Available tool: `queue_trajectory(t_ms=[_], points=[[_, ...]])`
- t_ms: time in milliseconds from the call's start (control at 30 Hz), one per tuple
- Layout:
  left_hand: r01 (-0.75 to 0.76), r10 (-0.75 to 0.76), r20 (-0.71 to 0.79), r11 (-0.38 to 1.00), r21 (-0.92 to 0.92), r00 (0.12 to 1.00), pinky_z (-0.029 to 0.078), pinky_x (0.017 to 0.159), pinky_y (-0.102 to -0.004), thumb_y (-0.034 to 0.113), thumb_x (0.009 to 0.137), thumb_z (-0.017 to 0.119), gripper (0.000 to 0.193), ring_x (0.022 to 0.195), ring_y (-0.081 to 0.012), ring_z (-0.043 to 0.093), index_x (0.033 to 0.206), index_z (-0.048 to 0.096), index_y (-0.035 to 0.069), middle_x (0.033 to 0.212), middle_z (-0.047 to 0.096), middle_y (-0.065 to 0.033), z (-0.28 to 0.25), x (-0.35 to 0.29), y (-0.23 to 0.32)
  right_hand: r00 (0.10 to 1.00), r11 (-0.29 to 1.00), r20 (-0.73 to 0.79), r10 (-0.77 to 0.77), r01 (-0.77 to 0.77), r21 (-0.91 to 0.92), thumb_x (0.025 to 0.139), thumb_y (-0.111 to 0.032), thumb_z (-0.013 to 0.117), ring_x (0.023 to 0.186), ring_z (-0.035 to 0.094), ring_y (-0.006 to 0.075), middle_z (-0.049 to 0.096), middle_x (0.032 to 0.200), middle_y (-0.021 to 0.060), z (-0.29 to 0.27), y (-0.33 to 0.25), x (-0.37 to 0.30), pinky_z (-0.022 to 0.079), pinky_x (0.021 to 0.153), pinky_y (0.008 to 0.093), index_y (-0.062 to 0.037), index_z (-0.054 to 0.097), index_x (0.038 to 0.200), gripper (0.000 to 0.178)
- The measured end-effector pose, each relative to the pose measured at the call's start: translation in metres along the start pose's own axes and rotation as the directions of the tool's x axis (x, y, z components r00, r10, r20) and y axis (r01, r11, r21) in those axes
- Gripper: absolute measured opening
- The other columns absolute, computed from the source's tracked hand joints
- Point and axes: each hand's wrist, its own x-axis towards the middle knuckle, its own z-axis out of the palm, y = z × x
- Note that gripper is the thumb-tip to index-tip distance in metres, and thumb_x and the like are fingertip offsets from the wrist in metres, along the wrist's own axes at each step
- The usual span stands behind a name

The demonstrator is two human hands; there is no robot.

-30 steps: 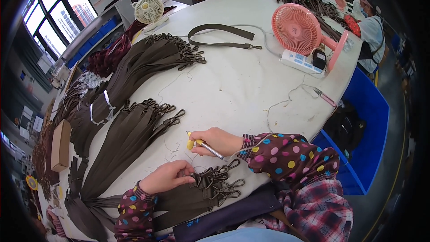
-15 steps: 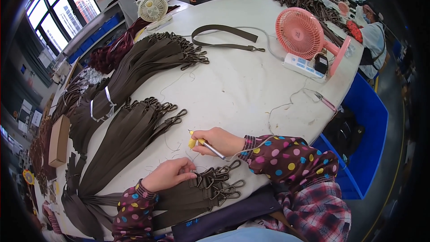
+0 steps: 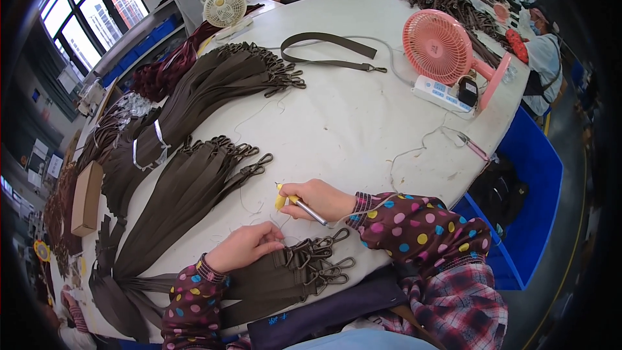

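My right hand (image 3: 317,199) is closed around a pen-shaped tool (image 3: 312,212) with yellow and silver parts. Its thin dark tip points away from me, and a grey cord trails from the silver end over my right sleeve. My left hand (image 3: 245,246) has its fingers curled toward the thumb just above the near bundle of dark brown straps (image 3: 262,282). Whatever is in that pinch is too small to make out; a fine thread shows by the fingertips. Metal snap hooks (image 3: 324,266) at the strap ends lie to the right of my left hand.
Two larger strap bundles (image 3: 175,201) (image 3: 194,91) lie left, and one strap (image 3: 343,42) lies apart. A pink fan (image 3: 437,45), power strip (image 3: 442,94) and pink-handled tool (image 3: 475,148) are right. A blue bin (image 3: 541,201) stands beyond the table edge. Other people are farther off.
My left hand has risen slightly off the hooks, away from me. The tool stays in my right hand, almost in place. The whole view has shifted a little.
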Motion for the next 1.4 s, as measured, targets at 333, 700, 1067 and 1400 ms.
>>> queue_trajectory(t_ms=[333, 700, 1067, 1400], points=[[-0.080, 0.078, 0.019, 0.930, 0.359, 0.997, 0.037, 0.100, -0.0408, 0.050, 0.054, 0.082, 0.107, 0.120, -0.0345, 0.043, 0.139, 0.033, 0.007, 0.133, 0.041, -0.0167, -0.014, -0.083, 0.012, 0.990, 0.987, 0.011, 0.142, -0.142, 0.081, 0.086, -0.018, 0.063, 0.055, 0.060, 0.0183, 0.061, 0.062, 0.0091, -0.009, 0.006, 0.011, 0.046, 0.054, 0.0277, -0.0056, 0.059, 0.095, 0.016], [0.111, -0.041, -0.142, 0.838, 0.534, 0.989, 0.030, 0.105, -0.0453, 0.028, 0.058, 0.079, 0.101, 0.131, -0.0310, 0.034, 0.143, 0.027, 0.008, 0.143, 0.033, -0.0145, 0.035, -0.103, 0.011, 0.985, 0.984, 0.008, 0.170, -0.171, 0.056, 0.089, -0.017, 0.062, 0.063, 0.060, 0.0087, 0.062, 0.069, 0.0042, 0.000, 0.017, 0.010, 0.046, 0.060, 0.0223, -0.0016, 0.057, 0.097, 0.018], [0.205, 0.036, -0.363, 0.772, 0.602, 0.931, 0.044, 0.085, -0.0390, 0.002, 0.059, 0.062, 0.068, 0.102, -0.0298, 0.054, 0.126, 0.048, 0.010, 0.112, 0.055, -0.0116, 0.035, -0.069, 0.019, 0.982, 0.990, -0.126, 0.139, -0.139, 0.016, 0.087, -0.019, 0.061, 0.061, 0.063, 0.0163, 0.063, 0.065, 0.0060, -0.023, 0.031, 0.013, 0.049, 0.061, 0.0289, -0.0071, 0.061, 0.093, 0.013], [0.147, 0.013, -0.224, 0.716, 0.682, 0.974, 0.046, 0.080, -0.0394, 0.005, 0.063, 0.061, 0.075, 0.100, -0.0295, 0.054, 0.135, 0.039, 0.010, 0.110, 0.051, -0.0132, 0.035, -0.084, 0.032, 0.988, 0.991, -0.098, 0.123, -0.116, 0.072, 0.089, -0.021, 0.060, 0.063, 0.063, 0.0138, 0.064, 0.069, 0.0058, -0.012, 0.023, 0.010, 0.048, 0.060, 0.0271, -0.0050, 0.058, 0.098, 0.019]])
